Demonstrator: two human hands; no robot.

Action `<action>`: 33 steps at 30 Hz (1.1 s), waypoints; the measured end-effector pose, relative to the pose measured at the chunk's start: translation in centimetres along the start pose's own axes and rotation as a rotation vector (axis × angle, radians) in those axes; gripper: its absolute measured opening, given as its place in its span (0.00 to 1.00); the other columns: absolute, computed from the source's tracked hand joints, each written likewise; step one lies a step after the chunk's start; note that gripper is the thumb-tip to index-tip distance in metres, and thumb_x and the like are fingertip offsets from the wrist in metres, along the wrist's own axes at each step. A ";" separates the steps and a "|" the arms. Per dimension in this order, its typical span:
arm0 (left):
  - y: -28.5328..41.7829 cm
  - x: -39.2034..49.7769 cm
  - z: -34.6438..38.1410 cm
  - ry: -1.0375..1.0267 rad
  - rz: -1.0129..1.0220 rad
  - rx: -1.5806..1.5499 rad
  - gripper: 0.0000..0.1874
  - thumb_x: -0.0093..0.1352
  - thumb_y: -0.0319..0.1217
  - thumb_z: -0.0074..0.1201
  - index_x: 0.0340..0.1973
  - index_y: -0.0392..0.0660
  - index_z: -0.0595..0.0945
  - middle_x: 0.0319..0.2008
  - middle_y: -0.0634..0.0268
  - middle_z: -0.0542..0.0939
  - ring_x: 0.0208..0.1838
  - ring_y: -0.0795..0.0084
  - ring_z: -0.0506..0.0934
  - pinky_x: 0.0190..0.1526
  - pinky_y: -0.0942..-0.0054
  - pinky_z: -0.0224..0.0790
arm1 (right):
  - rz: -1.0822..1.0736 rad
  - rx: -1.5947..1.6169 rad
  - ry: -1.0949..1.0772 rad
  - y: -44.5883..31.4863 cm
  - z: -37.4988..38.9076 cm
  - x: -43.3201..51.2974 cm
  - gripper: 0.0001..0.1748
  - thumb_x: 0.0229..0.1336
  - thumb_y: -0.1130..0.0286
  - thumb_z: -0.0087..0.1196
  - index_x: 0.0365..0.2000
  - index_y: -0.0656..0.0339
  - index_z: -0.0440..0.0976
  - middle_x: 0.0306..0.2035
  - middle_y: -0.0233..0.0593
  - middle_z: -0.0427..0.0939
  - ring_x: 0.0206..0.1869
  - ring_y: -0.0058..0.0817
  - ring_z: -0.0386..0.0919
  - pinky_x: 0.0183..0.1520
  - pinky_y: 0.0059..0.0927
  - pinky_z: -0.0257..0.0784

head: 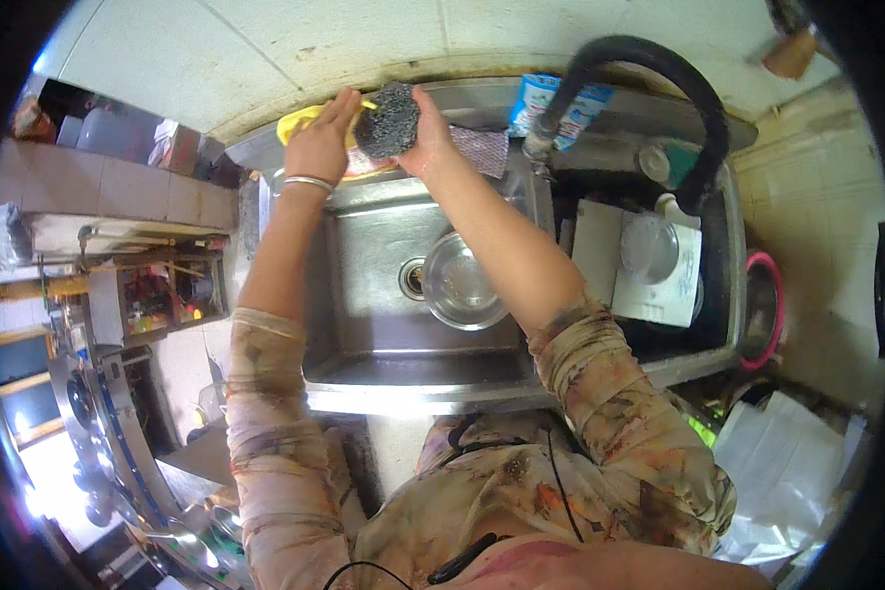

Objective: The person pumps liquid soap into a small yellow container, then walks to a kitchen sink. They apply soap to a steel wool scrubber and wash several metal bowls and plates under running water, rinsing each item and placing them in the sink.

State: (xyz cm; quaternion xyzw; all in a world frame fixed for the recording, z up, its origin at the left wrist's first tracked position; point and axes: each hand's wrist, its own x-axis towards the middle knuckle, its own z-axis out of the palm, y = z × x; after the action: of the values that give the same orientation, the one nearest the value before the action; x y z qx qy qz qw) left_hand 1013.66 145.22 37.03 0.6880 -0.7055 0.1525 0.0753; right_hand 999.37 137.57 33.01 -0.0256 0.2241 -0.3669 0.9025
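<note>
A dark grey steel wool scourer (387,122) is in my right hand (429,140), held above the sink's back ledge. The fingers of my left hand (321,144) lie over a yellow plastic packet (295,122) beside the scourer; its thumb is hidden, so I cannot tell whether it grips the packet. Below both hands is the stainless steel sink basin (369,324). A metal bowl (461,284) sits in it, partly over the drain (411,278) and partly behind my right forearm. A pinkish mesh scouring cloth (479,150) lies on the ledge to the right.
A black hose faucet (645,48) arches over the right basin. A blue and white packet (535,103) stands behind it. White boxes (597,247) and a clear round container (649,247) occupy that basin. A pink-rimmed basin (778,310) stands further right, above white plastic bags (774,464).
</note>
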 end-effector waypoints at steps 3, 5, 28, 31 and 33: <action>0.2 0.9 -1.4 -0.154 -0.163 -0.265 0.36 0.62 0.18 0.41 0.67 0.53 0.67 0.64 0.56 0.71 0.60 0.48 0.73 0.62 0.53 0.65 | -0.024 0.112 -0.084 -1.2 -2.7 -1.9 0.24 0.67 0.48 0.43 0.44 0.59 0.75 0.43 0.43 0.81 0.46 0.43 0.79 0.55 0.50 0.73; 4.2 0.9 -2.0 0.062 -0.111 -0.182 0.38 0.57 0.14 0.43 0.66 0.46 0.68 0.62 0.47 0.72 0.67 0.45 0.66 0.68 0.55 0.57 | -0.051 0.166 -0.077 -2.5 -6.7 -5.0 0.24 0.68 0.49 0.44 0.45 0.59 0.76 0.44 0.42 0.82 0.47 0.41 0.79 0.56 0.47 0.73; 54.4 -5.3 19.5 -0.436 0.673 -0.524 0.09 0.68 0.37 0.50 0.33 0.49 0.83 0.30 0.60 0.82 0.32 0.57 0.81 0.34 0.59 0.74 | -0.587 0.323 0.521 -26.0 -41.7 -42.6 0.25 0.69 0.51 0.40 0.53 0.59 0.72 0.53 0.42 0.78 0.56 0.42 0.76 0.62 0.49 0.69; 54.4 -3.4 15.3 -0.695 0.486 -0.456 0.14 0.68 0.43 0.54 0.29 0.47 0.83 0.26 0.58 0.82 0.32 0.55 0.81 0.34 0.58 0.73 | -0.604 0.343 0.488 -27.4 -41.0 -41.7 0.26 0.69 0.50 0.41 0.54 0.59 0.72 0.54 0.43 0.77 0.57 0.42 0.75 0.62 0.49 0.68; 54.0 -2.9 14.8 -0.648 0.388 -0.686 0.18 0.65 0.48 0.58 0.27 0.45 0.82 0.25 0.57 0.82 0.32 0.54 0.81 0.34 0.57 0.72 | -0.622 0.325 0.504 -28.3 -40.0 -41.2 0.27 0.70 0.49 0.40 0.54 0.59 0.71 0.54 0.43 0.77 0.57 0.42 0.75 0.62 0.49 0.68</action>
State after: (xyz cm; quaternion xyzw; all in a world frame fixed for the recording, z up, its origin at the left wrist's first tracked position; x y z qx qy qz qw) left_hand 961.69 143.57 16.15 0.4919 -0.8168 -0.2982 0.0446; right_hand 938.01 149.44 18.94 0.1409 0.3586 -0.6468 0.6582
